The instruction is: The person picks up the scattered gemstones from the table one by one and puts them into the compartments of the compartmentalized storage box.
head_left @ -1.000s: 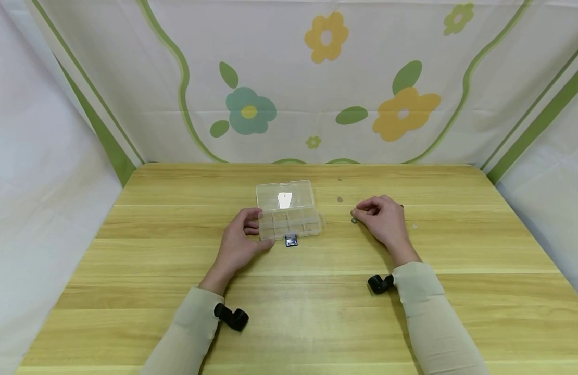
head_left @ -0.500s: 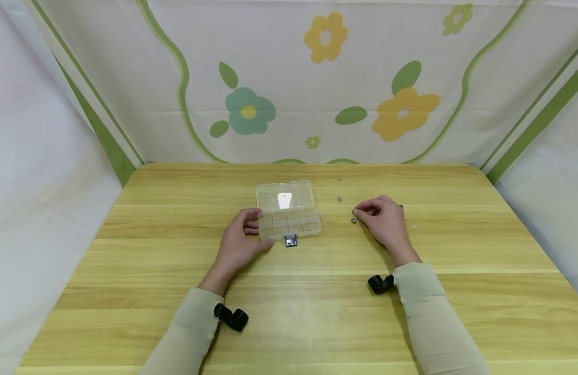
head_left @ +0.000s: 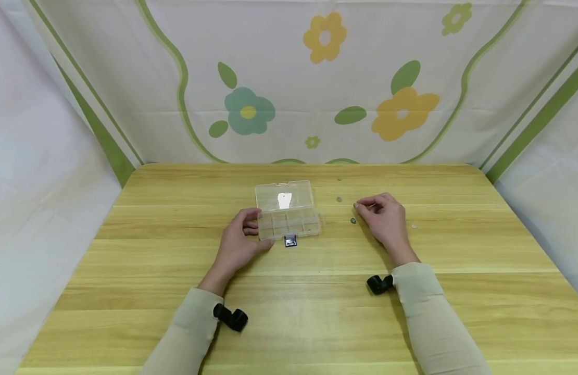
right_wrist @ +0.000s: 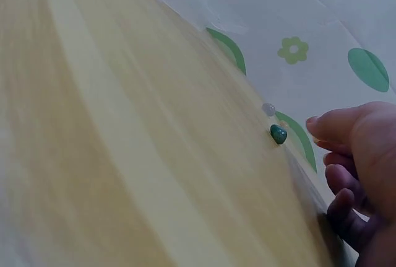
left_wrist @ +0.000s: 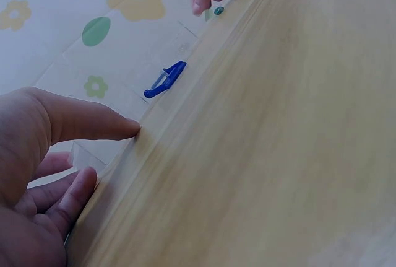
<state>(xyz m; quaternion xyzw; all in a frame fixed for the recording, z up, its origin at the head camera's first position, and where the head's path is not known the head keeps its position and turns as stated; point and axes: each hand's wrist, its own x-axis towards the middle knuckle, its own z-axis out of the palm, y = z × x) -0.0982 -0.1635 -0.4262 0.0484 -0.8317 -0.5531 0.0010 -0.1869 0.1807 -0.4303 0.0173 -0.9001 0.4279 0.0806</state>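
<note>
A clear compartment box [head_left: 289,224] stands on the table with its lid [head_left: 298,195] tipped back. My left hand [head_left: 242,239] grips its left end, thumb [left_wrist: 105,124] at the front edge and fingers round the side. A blue latch [head_left: 290,240] hangs at the box's front. To the right of the box, my right hand [head_left: 382,221] is above the table with thumb and forefinger tips together; whether something tiny is between them is too small to tell. Just left of those fingertips lies a dark green stone [right_wrist: 278,134], apart from the hand.
Small grey stones lie behind the green one: a nearer stone [head_left: 339,199] and a farther stone [head_left: 339,179]. A pale stone [head_left: 414,225] is right of my right hand. A floral cloth [head_left: 289,78] hangs beyond the table's [head_left: 289,312] back edge.
My right hand has shifted slightly right and away from the green stone. A dark speck beside its knuckles is no longer visible. The left hand and box stay put.
</note>
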